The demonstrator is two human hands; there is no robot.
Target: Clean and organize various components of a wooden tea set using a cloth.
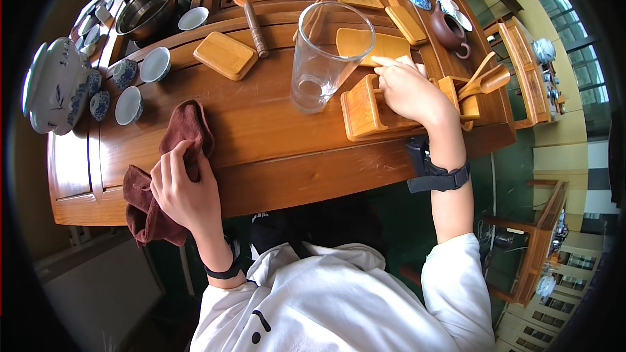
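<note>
My left hand [179, 182] is closed on a brown cloth [188, 129], which is bunched on the table's near left edge and hangs partly over it. My right hand [407, 88] reaches over a light wooden holder [362, 112] near the front edge, its fingers bent round the far side, some of them hidden. Wooden tea tools [488, 82], including a scoop, stand in the holder's right end. Just left of that hand rises a tall clear glass [316, 85]. Behind the hand lies a flat wooden tray [352, 40].
White and blue cups [155, 64] and a large lidded porcelain pot [57, 85] stand at the left. Farther back are a metal bowl [147, 12], a wooden brush [251, 23] and a small wooden board [225, 55]. A brown teapot [450, 31] sits at the right.
</note>
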